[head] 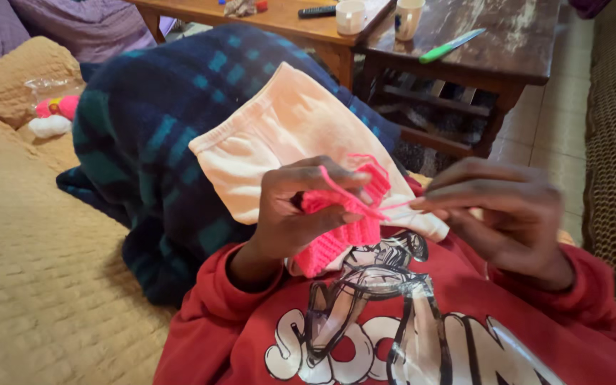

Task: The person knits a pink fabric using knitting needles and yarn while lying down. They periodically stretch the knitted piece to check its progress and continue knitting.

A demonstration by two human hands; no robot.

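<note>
Nearest you, over your red printed sweatshirt [408, 335], your left hand [301, 214] grips the small bright pink knitted piece [344, 228], while your right hand [500, 214] pinches its pink yarn strand [393, 207] taut. You're mid-stitch; keep tension even. Beyond lie a pale pink cloth [286, 128] and wooden worktops [479, 36].

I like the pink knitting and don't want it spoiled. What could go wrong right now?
The left hand pinches the pink knitted piece while the right hand pulls its pink yarn strand taut. Too hard a pull might loosen stitches or snap it. The cream cloth lies loosely over the knee and could slide off, possibly dragging the piece along.
</note>
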